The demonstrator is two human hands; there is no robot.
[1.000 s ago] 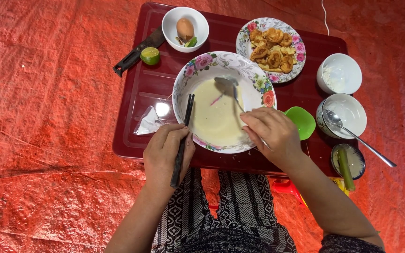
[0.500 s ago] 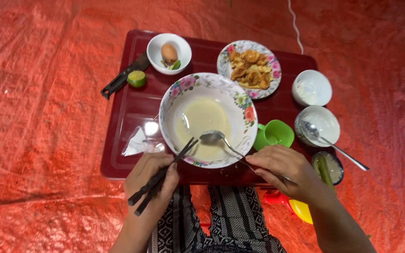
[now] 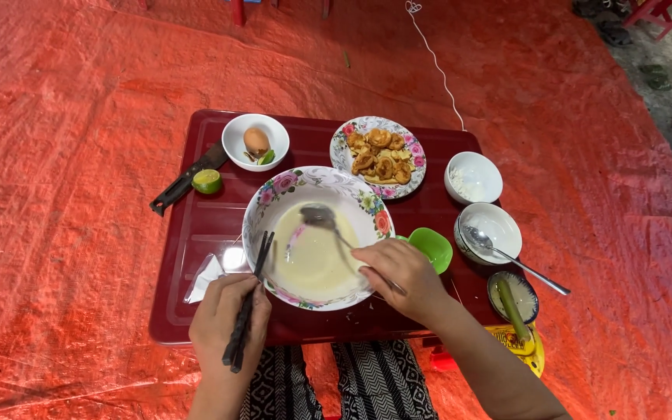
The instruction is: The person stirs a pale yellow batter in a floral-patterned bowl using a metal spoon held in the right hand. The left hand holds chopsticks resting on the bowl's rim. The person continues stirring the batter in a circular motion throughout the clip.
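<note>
Spoon bowl has swung from the near rim of the big bowl half a second ago to the far side, about 12 o'clock in the batter; chopsticks, then splayed off the near-left rim, now stand straighter with tips on the rim at 9 o'clock.

Left hand (image 3: 227, 323) is closed around a pair of dark chopsticks (image 3: 247, 307), gripped low on the shafts, tips resting on the rim, likely to steady the bowl. Right hand (image 3: 400, 274) is closed on the handle of a metal spoon (image 3: 328, 224), fingers pinching near the handle end; spoon head sits in the liquid, as for stirring.

Large floral bowl (image 3: 283, 190) sits mid-table, just in front of the person: glazed ceramic, round, flower-print rim, holding pale, smooth, creamy batter (image 3: 313, 260).

Low table (image 3: 196, 233) is dark red, glossy, rectangular with rounded corners, on an orange woven tarp (image 3: 64, 155).

Around the bowl:
- 11 o'clock: small white bowl (image 3: 235, 144) with a brown egg (image 3: 256, 141) and a green bit.
- 10 o'clock: halved lime (image 3: 207, 180) touching a dark-handled knife (image 3: 184, 183).
- 1 o'clock: floral plate (image 3: 416, 159) of golden fried rings (image 3: 379, 158).
- 2 o'clock: white bowl of white powder (image 3: 474, 177).
- 3 o'clock: green plastic cup (image 3: 432, 247), then a white bowl with second spoon (image 3: 515, 259).
- 4 o'clock: small dish with green stalk (image 3: 513, 299).
</note>
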